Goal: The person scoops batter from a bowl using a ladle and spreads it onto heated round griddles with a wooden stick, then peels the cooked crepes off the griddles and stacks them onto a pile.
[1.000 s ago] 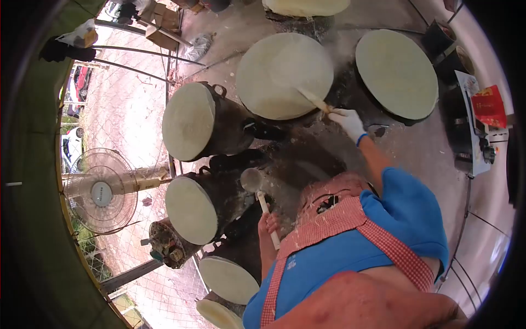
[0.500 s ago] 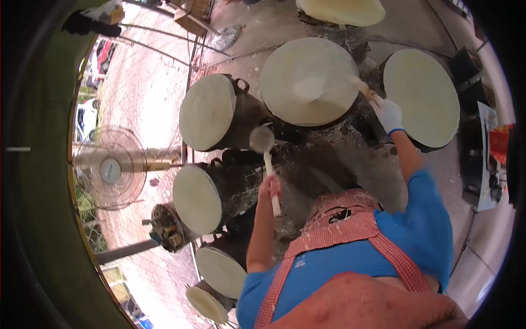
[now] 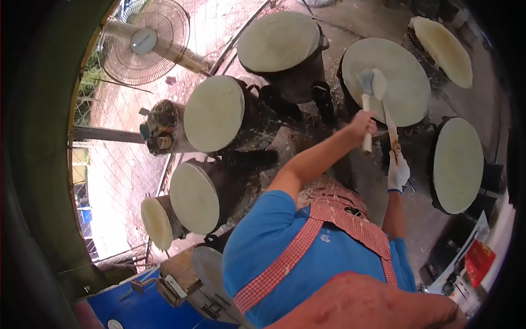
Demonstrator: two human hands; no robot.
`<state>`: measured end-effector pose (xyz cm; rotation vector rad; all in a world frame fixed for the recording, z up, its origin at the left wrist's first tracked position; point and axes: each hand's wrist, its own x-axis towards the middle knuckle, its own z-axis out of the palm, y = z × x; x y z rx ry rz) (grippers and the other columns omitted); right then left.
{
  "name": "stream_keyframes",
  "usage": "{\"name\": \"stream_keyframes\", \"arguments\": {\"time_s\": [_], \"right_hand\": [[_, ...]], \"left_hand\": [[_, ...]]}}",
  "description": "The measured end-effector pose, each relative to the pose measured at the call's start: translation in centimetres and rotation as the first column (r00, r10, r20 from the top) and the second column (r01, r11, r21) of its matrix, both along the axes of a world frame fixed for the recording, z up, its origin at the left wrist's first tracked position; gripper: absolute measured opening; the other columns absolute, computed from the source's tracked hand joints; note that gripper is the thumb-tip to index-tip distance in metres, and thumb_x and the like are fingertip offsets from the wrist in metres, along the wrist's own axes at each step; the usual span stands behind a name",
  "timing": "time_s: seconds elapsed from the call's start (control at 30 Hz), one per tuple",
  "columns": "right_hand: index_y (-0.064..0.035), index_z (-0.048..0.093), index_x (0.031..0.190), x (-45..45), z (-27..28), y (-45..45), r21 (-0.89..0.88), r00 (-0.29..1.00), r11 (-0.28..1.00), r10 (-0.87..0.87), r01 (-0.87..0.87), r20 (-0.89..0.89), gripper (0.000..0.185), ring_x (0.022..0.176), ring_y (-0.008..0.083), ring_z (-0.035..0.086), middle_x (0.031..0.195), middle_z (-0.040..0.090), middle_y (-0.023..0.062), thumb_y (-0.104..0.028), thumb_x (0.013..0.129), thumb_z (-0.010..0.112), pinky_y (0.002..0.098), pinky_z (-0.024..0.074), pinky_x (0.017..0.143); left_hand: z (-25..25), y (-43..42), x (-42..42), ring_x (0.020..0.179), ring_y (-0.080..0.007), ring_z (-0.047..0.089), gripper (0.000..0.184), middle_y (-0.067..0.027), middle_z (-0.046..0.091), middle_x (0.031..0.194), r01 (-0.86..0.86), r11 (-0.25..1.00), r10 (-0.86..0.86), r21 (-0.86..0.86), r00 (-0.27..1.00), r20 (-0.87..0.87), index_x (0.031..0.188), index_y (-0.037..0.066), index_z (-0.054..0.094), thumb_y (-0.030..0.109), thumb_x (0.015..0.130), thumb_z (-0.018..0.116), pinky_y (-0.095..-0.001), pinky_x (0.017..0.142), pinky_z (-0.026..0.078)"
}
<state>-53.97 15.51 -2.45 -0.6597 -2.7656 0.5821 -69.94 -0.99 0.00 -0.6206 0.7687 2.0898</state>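
My left hand (image 3: 362,125) is wrapped round the pale handle of a round-headed ladle (image 3: 366,81). The ladle's head is over a large round griddle (image 3: 408,66) covered with a pale layer. In a white glove, my right hand (image 3: 398,171) grips the wooden handle of a flat spatula (image 3: 379,85). Its blade is beside the ladle's head, above the same griddle; whether the two touch I cannot tell.
Several more pale-covered round griddles stand around, one (image 3: 279,41) ahead and one (image 3: 458,164) at the right. A browned round sheet (image 3: 444,50) is at the upper right. A fan (image 3: 143,41), a blue board (image 3: 148,301) and a red packet (image 3: 479,263) are near the edges.
The view has turned, shifting the griddles and fan. My left hand has brought the ladle from beside the drums to over the large griddle. The spatula now lies alongside the ladle's head.
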Motion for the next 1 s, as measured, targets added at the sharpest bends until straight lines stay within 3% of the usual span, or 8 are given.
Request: {"name": "stream_keyframes", "arguments": {"time_s": [0.03, 0.1, 0.23, 0.3, 0.5, 0.7, 0.83, 1.0], "right_hand": [[-0.0173, 0.061, 0.104, 0.4, 0.8, -0.4, -0.122, 0.998, 0.992, -0.022, 0.014, -0.067, 0.029, 0.063, 0.0295, 0.059, 0.071, 0.058, 0.0137, -0.033, 0.081, 0.059, 0.0382, 0.0461, 0.057], [-0.0153, 0.061, 0.106, 1.3, 1.5, -0.5, 0.006, 0.993, 0.999, 0.053, -0.052, -0.106, 0.030, 0.062, 0.0292, 0.058, 0.071, 0.058, 0.0128, -0.028, 0.079, 0.062, 0.0377, 0.0458, 0.057], [-0.0097, 0.058, 0.111, 1.0, 4.6, -3.8, 0.098, 0.991, 0.986, 0.131, -0.133, 0.026, 0.037, 0.069, 0.0280, 0.060, 0.079, 0.062, 0.0104, -0.016, 0.076, 0.067, 0.0355, 0.0476, 0.062], [-0.0046, 0.056, 0.113, -1.3, 3.5, -4.6, -0.049, 0.916, 0.973, 0.193, -0.224, -0.352, 0.038, 0.081, 0.0243, 0.061, 0.094, 0.063, 0.0125, -0.016, 0.078, 0.064, 0.0322, 0.0480, 0.072], [0.0009, 0.056, 0.110, -6.3, 3.4, -8.1, -0.643, 0.870, 0.638, 0.485, -0.424, -0.092, 0.033, 0.082, 0.0128, 0.057, 0.094, 0.062, 0.0080, -0.016, 0.082, 0.059, 0.0266, 0.0452, 0.074], [-0.0018, 0.060, 0.096, -11.3, -0.4, -15.5, -0.822, 0.570, 0.277, 0.818, -0.497, -0.070, 0.028, 0.043, 0.0031, 0.037, 0.058, 0.046, -0.0047, -0.026, 0.083, 0.060, 0.0194, 0.0287, 0.036], [-0.0039, 0.059, 0.099, -7.9, 3.4, -23.8, -0.884, 0.246, 0.187, 0.965, -0.429, 0.085, 0.028, 0.038, 0.0039, 0.036, 0.054, 0.042, -0.0048, -0.027, 0.082, 0.060, 0.0196, 0.0282, 0.033], [-0.0007, 0.062, 0.097, 0.7, -1.0, -32.1, -0.642, -0.333, -0.289, 0.941, -0.710, -0.055, 0.032, 0.046, 0.0085, 0.044, 0.059, 0.051, 0.0011, -0.028, 0.081, 0.059, 0.0267, 0.0338, 0.041]], "left_hand": [[-0.4, -1.8, 0.5, 0.037, -0.0133, 0.034, 0.025, -0.0015, 0.032, 0.052, 0.000, 0.938, -0.076, 0.347, 0.976, 0.204, 0.100, 0.008, 0.037, 0.011, 0.081, 0.052, -0.0273, 0.032, 0.032], [2.2, -6.8, 4.3, 0.034, -0.0081, 0.030, 0.020, 0.0008, 0.032, 0.051, 0.033, 0.991, -0.054, -0.133, 0.987, -0.155, 0.102, 0.024, 0.040, 0.025, 0.086, 0.051, -0.0217, 0.027, 0.025], [3.5, -12.9, 6.7, 0.037, -0.0035, 0.027, 0.015, 0.0019, 0.031, 0.060, -0.028, 0.976, -0.025, 0.215, 0.971, 0.239, 0.101, 0.027, 0.041, 0.026, 0.089, 0.050, -0.0159, 0.028, 0.022], [4.5, -13.8, 7.4, 0.038, -0.0022, 0.026, 0.017, 0.0021, 0.030, 0.059, -0.111, 0.902, 0.005, 0.417, 0.969, 0.247, 0.102, 0.024, 0.045, 0.028, 0.087, 0.051, -0.0148, 0.028, 0.023], [5.5, -18.0, 13.8, 0.036, -0.0004, 0.026, 0.022, 0.0022, 0.034, 0.061, -0.407, 0.794, 0.339, 0.452, 0.913, 0.228, 0.093, 0.017, 0.037, 0.025, 0.084, 0.056, -0.0139, 0.027, 0.022], [5.5, -18.0, 27.2, 0.039, -0.0017, 0.026, 0.020, 0.0002, 0.032, 0.060, -0.846, 0.500, 0.848, 0.186, 0.522, 0.093, 0.092, 0.019, 0.037, 0.021, 0.085, 0.056, -0.0135, 0.028, 0.022], [4.3, -14.1, 39.3, 0.039, -0.0029, 0.025, 0.019, 0.0023, 0.030, 0.056, -0.983, 0.093, 0.982, 0.158, 0.117, 0.151, 0.088, 0.023, 0.036, 0.019, 0.086, 0.054, -0.0153, 0.029, 0.020], [5.1, -6.3, 52.1, 0.038, -0.0033, 0.025, 0.019, 0.0027, 0.029, 0.054, -0.921, -0.383, 0.915, 0.071, -0.368, 0.163, 0.087, 0.026, 0.036, 0.018, 0.085, 0.053, -0.0164, 0.028, 0.020]]}}
